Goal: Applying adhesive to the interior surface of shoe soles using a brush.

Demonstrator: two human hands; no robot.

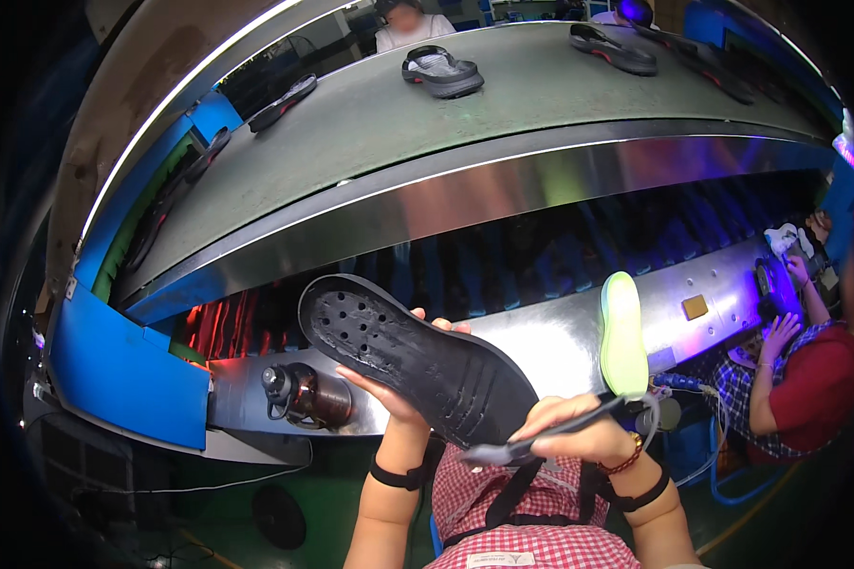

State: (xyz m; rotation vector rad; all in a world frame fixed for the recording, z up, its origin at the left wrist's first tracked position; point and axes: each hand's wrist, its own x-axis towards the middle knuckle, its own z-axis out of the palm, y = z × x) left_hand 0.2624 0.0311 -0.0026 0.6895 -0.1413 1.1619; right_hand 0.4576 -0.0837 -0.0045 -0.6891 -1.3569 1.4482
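Black shoe sole (417, 356) cradled in spread left hand (394, 394); right hand (579, 438) pinching a dark brush (541, 438).

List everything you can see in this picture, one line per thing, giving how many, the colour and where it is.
sole: one, black, held up at centre
brush: one, dark, in the right hand, tip at the sole's lower end
green sole: one, pale green, standing on the steel ledge at right
bottle: one, dark brown, lying on the ledge at left
conveyor belt: one, grey, across the top
shoes on the belt: several, dark, spread along it
co-worker: one, red apron and checked shirt, far right
left hand: one, holding the black sole
right hand: one, gripping the brush
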